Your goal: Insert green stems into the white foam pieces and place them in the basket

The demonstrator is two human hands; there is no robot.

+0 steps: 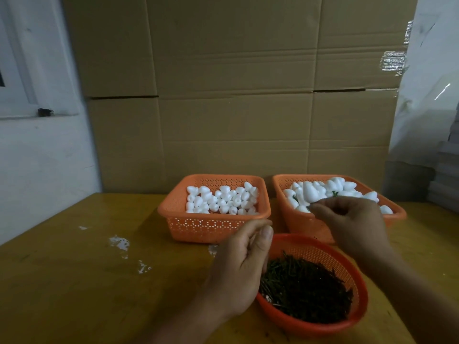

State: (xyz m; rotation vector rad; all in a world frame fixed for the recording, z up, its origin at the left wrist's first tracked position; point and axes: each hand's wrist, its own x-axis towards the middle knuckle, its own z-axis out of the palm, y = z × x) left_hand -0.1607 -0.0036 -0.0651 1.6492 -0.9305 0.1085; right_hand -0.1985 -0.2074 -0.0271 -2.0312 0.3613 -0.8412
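The left orange basket (pixel 173 207) holds several plain white foam pieces (pixel 221 201). In the right orange basket (pixel 298 224) lie white foam pieces with green stems (pixel 347 187). A round orange bowl (pixel 357 321) at the front holds a heap of dark green stems (pixel 305 286). My right hand (pixel 352 224) hovers over the right basket's front rim, its fingertips pinched on the green stem of a foam piece (pixel 310 192) that stands just above them. My left hand (pixel 243 266) hangs loosely curled at the bowl's left rim, and I see nothing in it.
A yellow-brown wooden table (pixel 74 281) carries everything, with white smears (pixel 119 242) left of centre. Stacked cardboard boxes (pixel 236 95) form a wall right behind the baskets. A white wall with a window frame is at the left, and plastic sheeting is at the right.
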